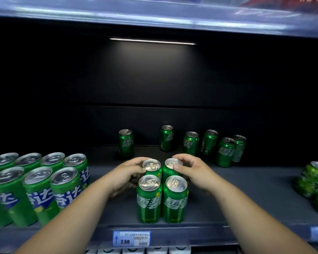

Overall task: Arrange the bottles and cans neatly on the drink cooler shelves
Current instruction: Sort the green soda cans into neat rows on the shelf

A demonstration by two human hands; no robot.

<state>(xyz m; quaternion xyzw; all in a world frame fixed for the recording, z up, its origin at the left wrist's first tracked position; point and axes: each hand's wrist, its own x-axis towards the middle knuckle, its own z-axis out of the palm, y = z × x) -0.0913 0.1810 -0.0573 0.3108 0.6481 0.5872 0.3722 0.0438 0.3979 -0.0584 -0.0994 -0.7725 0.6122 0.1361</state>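
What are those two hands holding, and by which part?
Each holds one can. The left hand grips the rear left can near its top; the right hand pinches the rear right can at its rim.

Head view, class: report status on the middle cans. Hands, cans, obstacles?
Left hand grips rear-left can, right hand grips rear-right can. Both upright, tight behind two front cans. Six loose cans stand scattered farther back.
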